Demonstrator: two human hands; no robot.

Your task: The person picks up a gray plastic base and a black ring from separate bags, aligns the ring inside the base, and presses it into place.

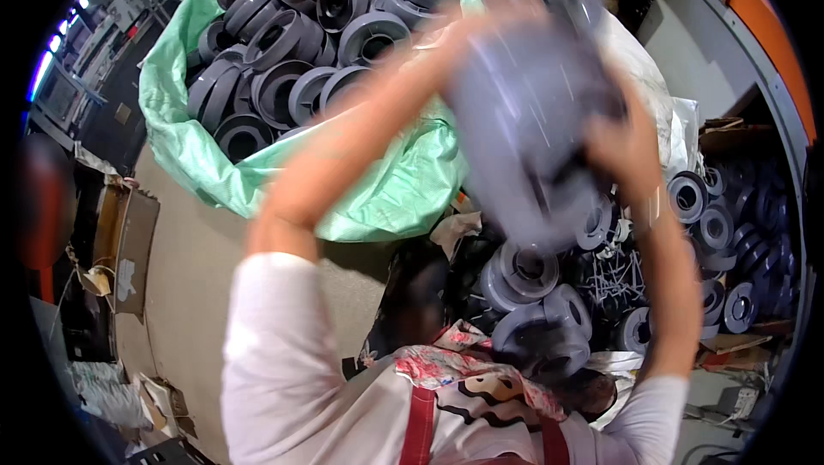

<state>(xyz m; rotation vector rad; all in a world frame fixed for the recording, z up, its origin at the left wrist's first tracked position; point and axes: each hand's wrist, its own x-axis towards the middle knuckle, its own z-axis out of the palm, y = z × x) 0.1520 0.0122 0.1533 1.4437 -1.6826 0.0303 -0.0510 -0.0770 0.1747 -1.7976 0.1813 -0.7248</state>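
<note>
1. From my remote view, both hands were raised in front of the head camera, holding one large grey plastic part [528,113] between them — heavily motion-blurred.
2. Left hand [481,19] was on the part's upper left side, fingers apparently wrapped onto it; the blur kept me from telling the exact finger spread.
3. Right hand [627,147] gripped the part's right edge, fingers curled against it, thumb side towards the camera.
4. The grey part sat high in the picture, above a heap of grey flanged rings [532,293], not touching them.
5. Behind the left forearm stood a big green plastic sack [197,147], open and filled with dark grey rings [300,36] of the same round, flanged shape.
6. More grey rings [730,242] were stacked at the right, under a shelf edge — dim there, details hard to tell.
7. A white sack [661,96] showed just behind the held part.
8. Cardboard boxes [129,242] sat on the floor at the left, well apart from the hands.
9. I saw white sleeves and red apron straps [421,431] at the bottom edge.
</note>
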